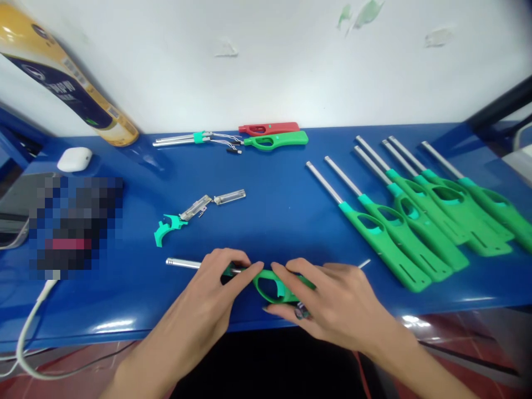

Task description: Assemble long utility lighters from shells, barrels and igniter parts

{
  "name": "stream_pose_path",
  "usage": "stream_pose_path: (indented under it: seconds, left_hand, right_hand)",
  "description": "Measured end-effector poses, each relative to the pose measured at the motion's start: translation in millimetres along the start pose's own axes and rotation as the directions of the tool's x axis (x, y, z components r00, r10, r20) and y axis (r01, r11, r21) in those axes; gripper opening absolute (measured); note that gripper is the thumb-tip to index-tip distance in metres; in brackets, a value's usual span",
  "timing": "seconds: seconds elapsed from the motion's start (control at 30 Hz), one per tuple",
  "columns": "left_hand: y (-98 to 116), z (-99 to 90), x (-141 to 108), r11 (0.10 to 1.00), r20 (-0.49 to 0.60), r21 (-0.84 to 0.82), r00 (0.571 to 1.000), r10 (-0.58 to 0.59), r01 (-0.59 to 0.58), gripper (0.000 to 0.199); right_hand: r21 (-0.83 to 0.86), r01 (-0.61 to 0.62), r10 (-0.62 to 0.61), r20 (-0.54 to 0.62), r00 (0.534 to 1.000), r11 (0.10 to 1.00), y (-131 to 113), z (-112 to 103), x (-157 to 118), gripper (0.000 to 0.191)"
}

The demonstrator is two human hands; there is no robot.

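A green long-nose gas lighter [258, 285] lies across the front of the blue table, between my two hands. My left hand [214, 285] is closed in a pinch where its metal tube [182, 263] meets the green body. Thumb and fingers of my right hand [332, 291] grip the handle, which they mostly cover. A dark patterned piece [302, 311] shows under the right fingers. Beyond the right hand pokes a thin pale tip [364, 264]. Farther back lie a teal trigger piece [169, 226], a clear fuel tank [196, 208] and another clear tank [230, 197].
Several green lighters with metal tubes [388, 241] lie at right. By the wall are metal tubes with wires [178, 141], a red handle shell [270, 128] and a green handle shell [286, 139]. A yellow bottle [66, 77], white earbud case [75, 159] and cable [31, 327] are left.
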State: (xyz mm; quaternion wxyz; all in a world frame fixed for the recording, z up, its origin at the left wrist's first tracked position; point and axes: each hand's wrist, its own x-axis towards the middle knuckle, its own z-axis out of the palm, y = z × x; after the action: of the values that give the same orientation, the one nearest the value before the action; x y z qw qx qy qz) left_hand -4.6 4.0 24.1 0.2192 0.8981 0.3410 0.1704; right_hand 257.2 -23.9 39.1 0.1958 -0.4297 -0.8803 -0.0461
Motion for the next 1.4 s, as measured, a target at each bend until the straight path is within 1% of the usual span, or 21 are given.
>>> stream_pose_path:
  seconds: [0.07,0.13,0.23,0.37,0.6,0.67,0.73,0.83,0.9,0.97,1.03,1.07,1.17,1.3,1.37,1.4]
  left_hand:
    - [3,-1.6,0,1.0,-0.003,0.022,1.0,0.018,-0.018,0.074]
    - [4,-2.4,0,0.999,-0.033,0.034,0.999,0.023,-0.022,0.075]
    - [6,-1.1,1,0.999,-0.08,0.039,0.997,-0.013,0.016,0.07]
    - [7,0.9,2,0.998,-0.088,0.015,0.994,-0.064,0.066,0.059]
    - [6,2.1,2,0.997,-0.119,-0.013,0.99,-0.072,0.071,0.05]
    - [5,2.9,3,0.996,-0.119,-0.028,0.989,-0.084,0.081,0.05]
    - [5,3.3,4,0.995,-0.12,-0.043,0.988,-0.093,0.089,0.048]
    - [6,2.7,4,0.996,-0.144,-0.05,0.986,-0.078,0.071,0.041]
    - [7,1.8,3,0.997,-0.156,-0.059,0.986,-0.053,0.044,0.039]
    - [6,1.0,0,0.998,-0.139,-0.069,0.99,-0.025,0.016,0.043]
    - [5,0.7,-2,0.998,-0.114,-0.067,0.994,-0.002,-0.006,0.049]
    - [4,0.7,-3,0.998,-0.104,-0.067,0.995,0.007,-0.014,0.051]
    - [3,0.9,-4,0.997,-0.098,-0.077,0.995,0.018,-0.025,0.05]
    - [5,-1.1,-2,0.998,-0.167,-0.055,0.986,0.03,-0.04,0.05]
    - [7,-3.1,-1,0.999,-0.197,-0.029,0.98,0.026,-0.032,0.051]
    - [7,-4.0,-2,0.999,-0.2,-0.022,0.98,0.02,-0.025,0.051]
  right_hand:
    - [0.004,0.021,-0.021,-0.05,0.999,1.0,1,2,0,0.042]
    - [0.003,0.039,-0.039,-0.072,0.997,0.999,1,3,1,0.042]
    - [-0.009,0.059,-0.06,-0.079,0.995,0.998,2,3,2,0.041]
    - [-0.014,0.055,-0.056,-0.096,0.994,0.998,1,2,3,0.039]
    - [0.008,0.054,-0.053,-0.129,0.99,0.998,-1,3,1,0.033]
    - [0.046,0.038,-0.03,-0.151,0.988,0.998,-1,3,0,0.03]
    - [0.092,0.015,0.004,-0.198,0.98,0.996,-1,0,-1,0.031]
    - [0.148,-0.027,0.062,-0.238,0.969,0.989,-1,-14,-2,0.031]
    - [0.155,-0.106,0.139,-0.222,0.965,0.982,1,-28,-4,0.029]
    - [0.119,-0.213,0.231,-0.175,0.957,0.97,4,-41,-9,0.029]
    - [0.063,-0.276,0.282,-0.124,0.951,0.959,9,-50,-15,0.031]
    - [0.033,-0.289,0.291,-0.105,0.951,0.957,12,-51,-17,0.032]
    - [-0.071,-0.285,0.28,-0.066,0.958,0.956,23,-43,-21,0.036]
    - [-0.233,-0.226,0.232,-0.003,0.973,0.946,31,-27,-21,0.05]
    - [-0.258,-0.252,0.255,-0.023,0.967,0.933,28,-25,-21,0.051]
    - [-0.237,-0.279,0.277,-0.043,0.96,0.93,24,-26,-21,0.047]
